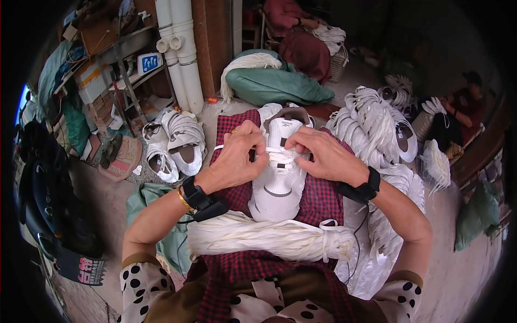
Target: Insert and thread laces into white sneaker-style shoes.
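Observation:
A white sneaker [276,198] lies on the red-and-black checked cloth [322,202] over my lap, its toe toward me and its brown-lined opening away. White lace crosses part of its tongue. My left hand [242,153] is closed at the left eyelets, fingertips pinching the white shoelace [280,157]. Opposite it, my right hand [322,154] pinches at the lace by the right eyelets, with thumb and forefinger together. Nearer to me, a thick bundle of white laces [269,237] lies across my lap.
Stacked white shoes [371,126] stand to the right, with more white shoes [175,142] on the left floor. Beyond lies a green sack [274,83] with laces on it. White pipes [180,54] rise beside a cluttered shelf [134,75]. Two other people sit at the back and right.

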The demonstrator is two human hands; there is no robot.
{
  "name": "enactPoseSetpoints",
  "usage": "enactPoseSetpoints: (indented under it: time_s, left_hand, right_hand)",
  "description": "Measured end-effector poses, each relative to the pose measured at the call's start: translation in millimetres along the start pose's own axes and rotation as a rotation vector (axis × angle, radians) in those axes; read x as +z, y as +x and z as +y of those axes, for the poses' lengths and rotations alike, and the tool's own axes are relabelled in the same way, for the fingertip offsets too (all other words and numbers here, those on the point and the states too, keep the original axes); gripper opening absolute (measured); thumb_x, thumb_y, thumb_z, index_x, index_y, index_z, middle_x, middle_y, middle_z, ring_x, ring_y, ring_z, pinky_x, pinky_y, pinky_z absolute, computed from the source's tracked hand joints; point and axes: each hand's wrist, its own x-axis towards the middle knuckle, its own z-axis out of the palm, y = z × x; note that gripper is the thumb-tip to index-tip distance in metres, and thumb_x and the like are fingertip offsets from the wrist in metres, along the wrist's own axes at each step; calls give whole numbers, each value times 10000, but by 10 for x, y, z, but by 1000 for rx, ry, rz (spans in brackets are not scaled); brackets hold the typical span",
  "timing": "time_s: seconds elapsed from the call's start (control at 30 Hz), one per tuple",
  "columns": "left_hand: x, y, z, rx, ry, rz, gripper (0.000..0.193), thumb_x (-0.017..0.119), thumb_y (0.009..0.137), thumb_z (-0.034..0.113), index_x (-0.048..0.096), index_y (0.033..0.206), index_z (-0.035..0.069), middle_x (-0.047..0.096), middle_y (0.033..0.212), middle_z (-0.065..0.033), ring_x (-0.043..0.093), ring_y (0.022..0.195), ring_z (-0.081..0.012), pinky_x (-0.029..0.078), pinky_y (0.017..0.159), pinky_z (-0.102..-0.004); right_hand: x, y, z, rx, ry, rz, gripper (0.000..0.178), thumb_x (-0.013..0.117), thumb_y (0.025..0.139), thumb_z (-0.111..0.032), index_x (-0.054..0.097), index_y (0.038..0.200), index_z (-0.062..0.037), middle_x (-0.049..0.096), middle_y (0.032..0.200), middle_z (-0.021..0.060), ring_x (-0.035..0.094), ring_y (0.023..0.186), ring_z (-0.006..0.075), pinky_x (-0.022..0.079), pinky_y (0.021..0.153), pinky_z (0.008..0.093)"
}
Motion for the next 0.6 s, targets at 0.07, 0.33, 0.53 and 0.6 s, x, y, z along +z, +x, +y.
enactPoseSetpoints:
  time_s: [0.07, 0.33, 0.53, 0.6]
  left_hand:
    - [-15, -29, 25, -77, -54, 11, 221, 664, 754, 94, 554, 928, 14, 511, 981, -114, 547, 958, -262, 379, 882, -382]
    - [-62, 60, -150, 51, -143, -21, 317, 600, 728, -4, 518, 1034, 9, 507, 955, -95, 561, 870, -219, 479, 744, -323]
    - [-265, 305, -212, -3, -264, -92, 111, 582, 832, -20, 595, 943, -22, 597, 823, -54, 563, 735, -113, 484, 675, -274]
    - [-210, 268, -268, -10, -310, -76, 100, 582, 847, -21, 592, 946, -22, 598, 827, -49, 565, 746, -109, 489, 699, -271]
  right_hand:
    - [-31, 2, -20, 49, 27, 43, 151, 611, 770, -37, 639, 914, -1, 573, 861, 132, 616, 817, 276, 499, 723, 386]
    - [74, 146, -229, -75, -269, -26, 112, 655, 808, -49, 697, 908, -20, 580, 858, 107, 619, 859, 291, 513, 692, 427]
    - [129, 266, -171, -116, -522, -92, 39, 639, 798, -34, 632, 775, -2, 569, 860, 139, 614, 870, 315, 519, 688, 434]
    - [121, 303, -208, -119, -498, -131, 48, 628, 809, -38, 622, 787, 4, 565, 860, 142, 614, 875, 324, 515, 690, 440]
